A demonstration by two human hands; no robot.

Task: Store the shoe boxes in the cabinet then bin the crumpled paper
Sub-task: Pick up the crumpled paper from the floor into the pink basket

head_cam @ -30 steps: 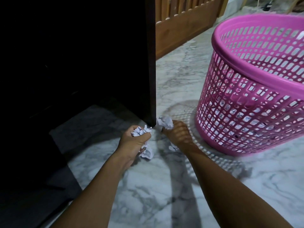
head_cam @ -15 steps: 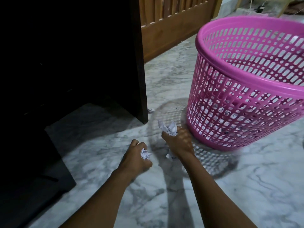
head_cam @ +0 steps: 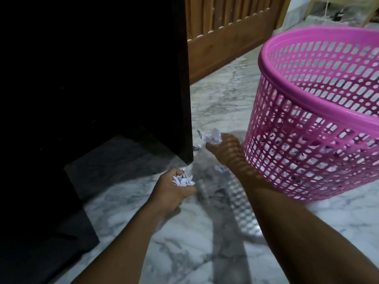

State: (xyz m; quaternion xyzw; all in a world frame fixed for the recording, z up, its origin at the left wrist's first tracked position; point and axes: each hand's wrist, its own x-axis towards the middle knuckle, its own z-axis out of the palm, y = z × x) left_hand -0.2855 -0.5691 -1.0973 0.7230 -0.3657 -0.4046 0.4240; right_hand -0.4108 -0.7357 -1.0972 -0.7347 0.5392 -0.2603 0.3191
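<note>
Left grip [head_cam: 174, 191]: crumpled paper [head_cam: 183, 180] is clutched;
Right grip [head_cam: 224, 149]: a paper wad [head_cam: 212, 137] is held just beside the pink basket [head_cam: 266, 70]

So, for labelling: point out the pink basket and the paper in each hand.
pink basket [head_cam: 264, 63]: head view, left rim.
left-hand paper [head_cam: 183, 180]: head view, wad's middle.
right-hand paper [head_cam: 213, 137]: head view, wad's middle.

Grey-veined marble floor [head_cam: 215, 103], pink lattice basket [head_cam: 307, 144] standing on it, dark cabinet [head_cam: 181, 78] beside, small paper scraps [head_cam: 196, 148] between.

Two held paper wads [head_cam: 183, 180] [head_cam: 212, 137], one pink basket [head_cam: 307, 95]
</note>
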